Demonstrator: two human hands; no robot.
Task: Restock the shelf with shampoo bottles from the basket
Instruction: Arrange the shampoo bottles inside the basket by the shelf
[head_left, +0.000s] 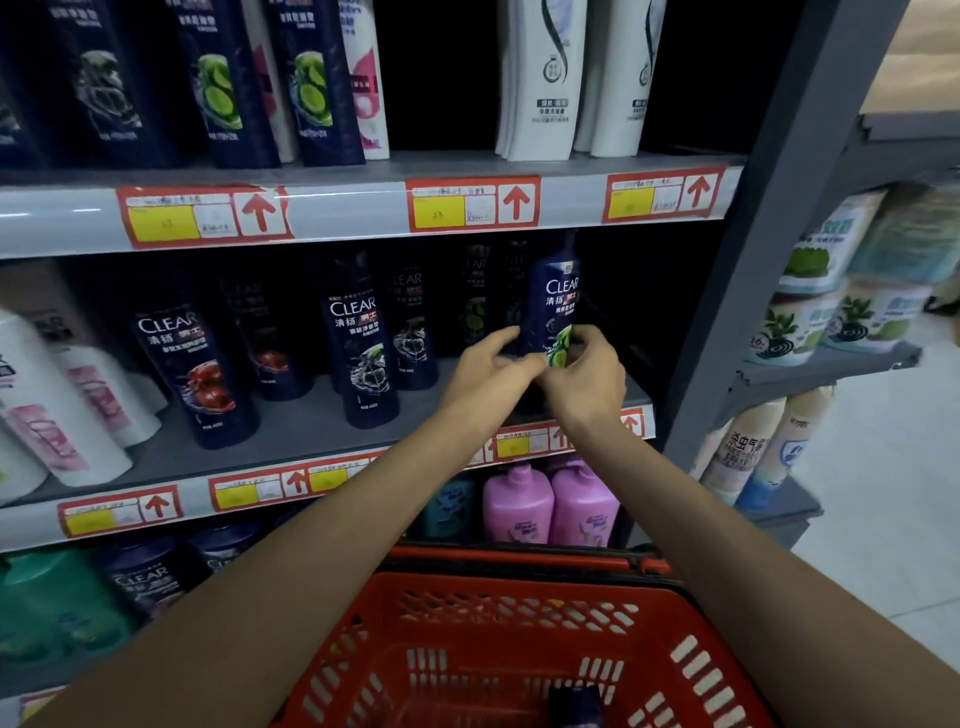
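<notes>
A blue shampoo bottle (553, 306) is held near its bottom by the left hand (483, 379) and the right hand (587, 379), close together, high above the red basket (519, 587). It should be set down straight on the shelf (311, 415), label turned out.

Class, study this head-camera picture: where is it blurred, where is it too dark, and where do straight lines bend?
Head view: boxes at far right are smeared; head view: the space behind the held bottle sinks into shadow; head view: the shelf edge tilts and bows, wide-angle distortion; head view: the floor is washed out.
</notes>
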